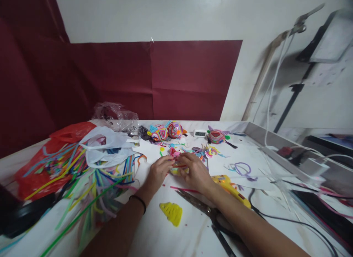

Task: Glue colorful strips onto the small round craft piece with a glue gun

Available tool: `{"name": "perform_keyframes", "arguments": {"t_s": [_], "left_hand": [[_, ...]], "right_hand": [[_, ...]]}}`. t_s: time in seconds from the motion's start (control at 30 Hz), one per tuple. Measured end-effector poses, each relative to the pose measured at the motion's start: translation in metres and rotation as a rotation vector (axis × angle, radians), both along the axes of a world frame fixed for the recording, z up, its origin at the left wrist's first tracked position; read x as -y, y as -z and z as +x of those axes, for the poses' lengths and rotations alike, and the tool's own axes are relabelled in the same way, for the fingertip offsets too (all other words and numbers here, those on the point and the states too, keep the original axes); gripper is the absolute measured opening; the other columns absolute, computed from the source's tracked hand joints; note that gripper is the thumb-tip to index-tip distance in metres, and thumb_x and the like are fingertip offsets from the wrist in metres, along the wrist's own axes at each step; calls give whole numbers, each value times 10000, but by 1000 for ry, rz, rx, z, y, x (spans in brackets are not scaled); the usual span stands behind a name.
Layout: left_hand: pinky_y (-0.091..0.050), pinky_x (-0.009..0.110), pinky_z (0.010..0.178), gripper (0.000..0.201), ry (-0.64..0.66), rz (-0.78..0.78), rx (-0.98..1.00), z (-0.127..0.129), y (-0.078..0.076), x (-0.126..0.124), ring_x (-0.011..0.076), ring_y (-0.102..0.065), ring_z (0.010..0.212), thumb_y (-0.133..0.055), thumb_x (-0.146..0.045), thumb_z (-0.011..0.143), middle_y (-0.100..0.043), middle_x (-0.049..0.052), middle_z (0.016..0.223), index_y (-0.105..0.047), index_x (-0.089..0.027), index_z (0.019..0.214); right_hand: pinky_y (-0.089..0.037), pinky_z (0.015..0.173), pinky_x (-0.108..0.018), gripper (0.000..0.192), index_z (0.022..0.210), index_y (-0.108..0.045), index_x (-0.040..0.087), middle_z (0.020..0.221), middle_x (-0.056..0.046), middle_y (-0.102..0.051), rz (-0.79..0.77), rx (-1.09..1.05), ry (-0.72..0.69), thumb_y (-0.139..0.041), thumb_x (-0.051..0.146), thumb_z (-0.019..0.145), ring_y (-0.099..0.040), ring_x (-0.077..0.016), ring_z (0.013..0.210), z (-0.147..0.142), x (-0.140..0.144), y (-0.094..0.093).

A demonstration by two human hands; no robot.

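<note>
My left hand (159, 172) and my right hand (196, 172) meet over the middle of the table. Between their fingertips is a small rounded craft piece (179, 164) with pink, red and yellow parts, partly hidden by the fingers. Both hands have their fingers curled against it. Below them lies a yellow wedge of coiled pipe cleaner (172, 213). Dark scissors (205, 208) rest beneath my right forearm, beside a pink strip (185, 189). A yellow glue gun (231, 189) lies just right of my right wrist.
Several pipe-cleaner-covered figures (160, 133) stand at the back, near a small digital display (200, 133). Loose pipe cleaners (96, 194) spill from a red plastic bag (33, 172) at left. A black cable (292, 221) and a dark flat device (325, 216) lie at right.
</note>
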State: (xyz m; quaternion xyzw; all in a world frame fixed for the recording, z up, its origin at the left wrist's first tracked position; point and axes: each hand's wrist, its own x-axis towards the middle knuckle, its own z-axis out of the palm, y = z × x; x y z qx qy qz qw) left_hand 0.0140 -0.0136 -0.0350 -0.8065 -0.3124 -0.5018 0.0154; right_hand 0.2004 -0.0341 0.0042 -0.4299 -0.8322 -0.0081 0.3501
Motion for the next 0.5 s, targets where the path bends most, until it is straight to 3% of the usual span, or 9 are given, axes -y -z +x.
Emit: {"name": "perform_keyframes", "arguments": {"t_s": [0.27,0.5], "left_hand": [[-582,313,832,216,14,11,10,0,1,0,179,-664,976,-515,-93,888,-671,101,1081,-681,-166,1006],[-573,313,853,214,22,16,6,1,-1,0,177,-657,987,-508,-81,883,-669,98,1086,-676,-163,985]], "right_hand": [[-452,911,-388,350,1117,-614,164,1158,-119,-615,16,77,4,-583,95,775,-564,-241,1022,-1,5,-3],[-418,870,-385,248,1113,-602,178,1158,-140,-597,136,375,-18,-517,155,881,-551,-254,1016,4,7,-9]]}}
